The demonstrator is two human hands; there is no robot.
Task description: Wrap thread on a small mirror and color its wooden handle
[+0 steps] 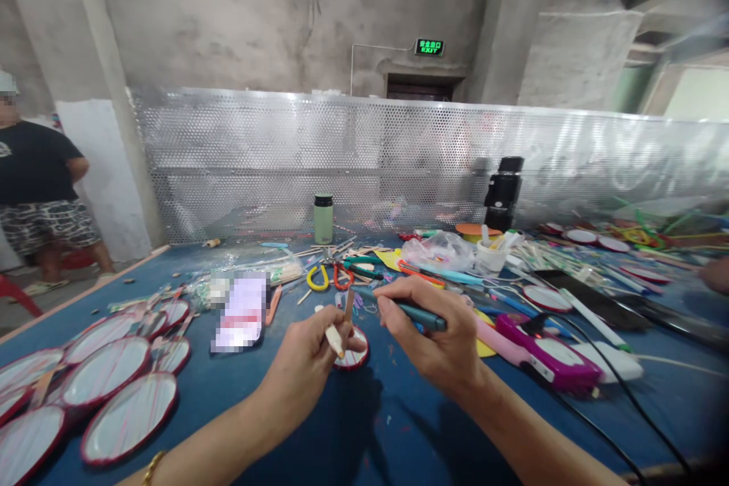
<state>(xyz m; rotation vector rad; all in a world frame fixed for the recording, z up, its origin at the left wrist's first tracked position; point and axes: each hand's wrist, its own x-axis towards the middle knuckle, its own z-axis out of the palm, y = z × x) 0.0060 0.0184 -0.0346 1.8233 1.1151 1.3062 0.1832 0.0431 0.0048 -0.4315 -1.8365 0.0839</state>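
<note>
"Two bare hands over the desk (208, 387). What does each of yours hold?"

"Your left hand (307, 345): fingers closed on a flat wooden stick (348, 306), roughly upright, and a pale pencil-like stick (334, 339), point towards you. Your right hand (436, 326): fingers wrapped round a teal pen (424, 317), front end near the flat stick. Contact between them: cannot tell."

"Position of the small red-rimmed disc (351, 361)?"

"Just below your left fingers, partly hidden by them. Whether you grip it or it lies on the desk: unclear."

"Expected handling?"

"Judgement only. Disc: light, rim fairly stiff, pale face perhaps thin and easily marked; take it by the rim, off the face. Flat stick: light, stiff, liable to twist in a loose pinch; hold it low, on the broad sides. Teal pen: light, smooth, may slip; grip mid-barrel, clear of the front end."

"Neighbours?"

"Larger red-rimmed discs (128, 414) on the left of your desk, some overlapping. Purple box (547, 353) beyond your right hand, dark cables (618, 372) beside it; your forearm could snag one."
</note>
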